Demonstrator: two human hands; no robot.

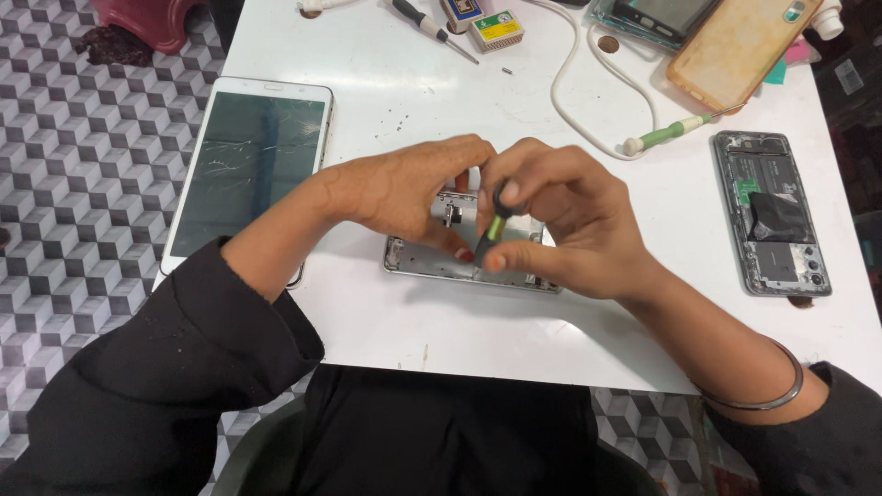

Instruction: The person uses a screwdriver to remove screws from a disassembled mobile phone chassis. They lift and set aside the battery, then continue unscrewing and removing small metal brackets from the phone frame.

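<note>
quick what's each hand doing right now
Left hand: fingers curled, pressing down on the phone frame.
Right hand: closed on a small screwdriver, tip at the frame.

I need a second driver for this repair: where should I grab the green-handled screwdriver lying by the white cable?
Grip the green-handled screwdriver around its ribbed handle, coming from above; it lies flat, pale cap toward the white cable, thin tip toward the orange case.
</note>
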